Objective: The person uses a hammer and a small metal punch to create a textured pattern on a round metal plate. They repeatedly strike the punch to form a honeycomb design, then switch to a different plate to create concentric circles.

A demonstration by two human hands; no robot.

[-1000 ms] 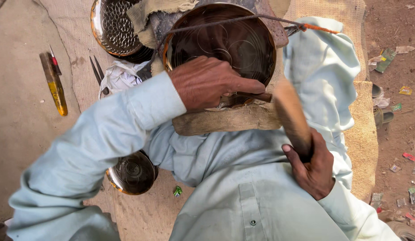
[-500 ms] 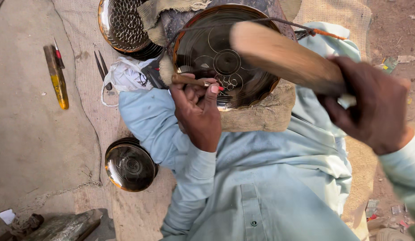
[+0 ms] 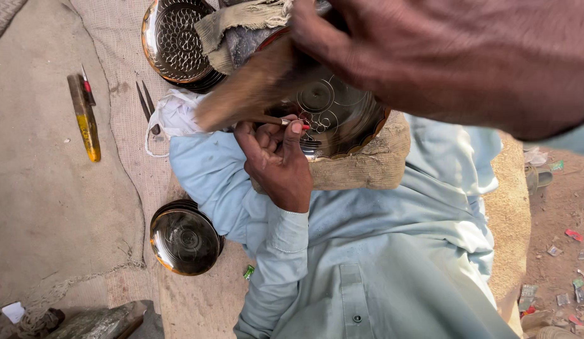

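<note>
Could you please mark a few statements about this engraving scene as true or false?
1. The left hand pinches a thin metal tool against the round engraved metal plate. True.
2. The right hand grips a wooden mallet raised close to the camera. True.
3. The yellow-tipped stick tool lies on the plate. False: it lies on the ground at the left, apart from the plate.
4. The plate being worked rests on bare dirt. False: it sits on a tan cloth pad over the lap.
5. A dark round metal dish sits on the ground beside the left sleeve. True.
</note>
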